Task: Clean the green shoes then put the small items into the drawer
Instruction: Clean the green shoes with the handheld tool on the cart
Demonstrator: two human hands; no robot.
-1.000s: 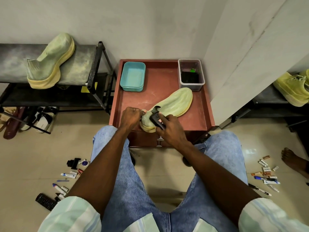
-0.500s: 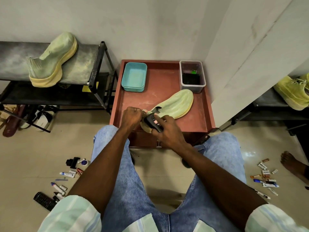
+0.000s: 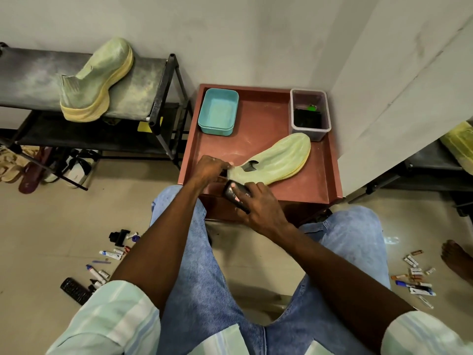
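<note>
**Heel pinched, brush poised**

Seen lying on its side on the red tray [image 3: 258,116]: green shoe [image 3: 279,160], toe toward a clear tub [image 3: 309,111]. Pinched at the heel collar by the left hand [image 3: 208,167]; gripped in the right hand [image 3: 258,203], a dark brush [image 3: 235,194], just off the heel. Likely light and soft-knit, stiffer along the sole; best held at heel or sole edge.

Shoe [image 3: 276,160] was matt knit cloth; tray [image 3: 261,116] dusty matt; tub [image 3: 309,112] clear plastic; floor [image 3: 51,226] glossy tile.
</note>
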